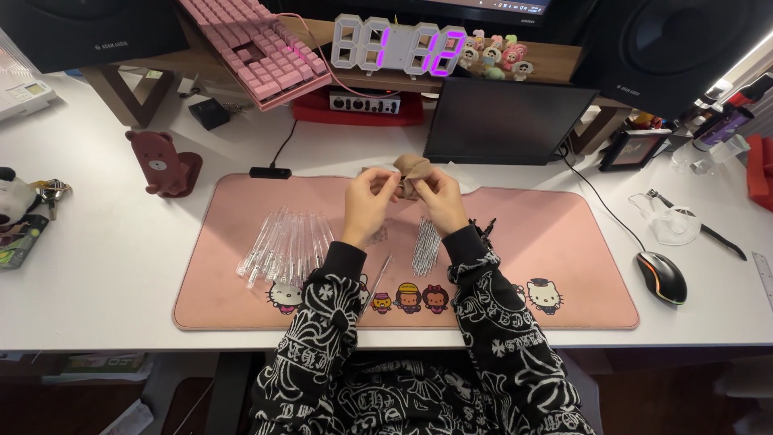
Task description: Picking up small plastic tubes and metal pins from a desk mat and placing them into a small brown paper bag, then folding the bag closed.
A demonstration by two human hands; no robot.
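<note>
both hands pinch a small brown pouch above the pink desk mat.

my left hand and right hand have fingertips closed on its top edge; i judge i'm opening it, and the next pull needs care. clear tubes lie to the left; a digital clock stands behind.

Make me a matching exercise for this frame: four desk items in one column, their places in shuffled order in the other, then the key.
Things:
1. clear tubes
2. computer mouse
3. bear-shaped stand
4. brown piece

Places:
A. on the white desk, right of the pink mat
B. held between the left hand and right hand
C. on the mat's left part
D. on the white desk, left of the mat

Pairs: 1-C, 2-A, 3-D, 4-B
</note>
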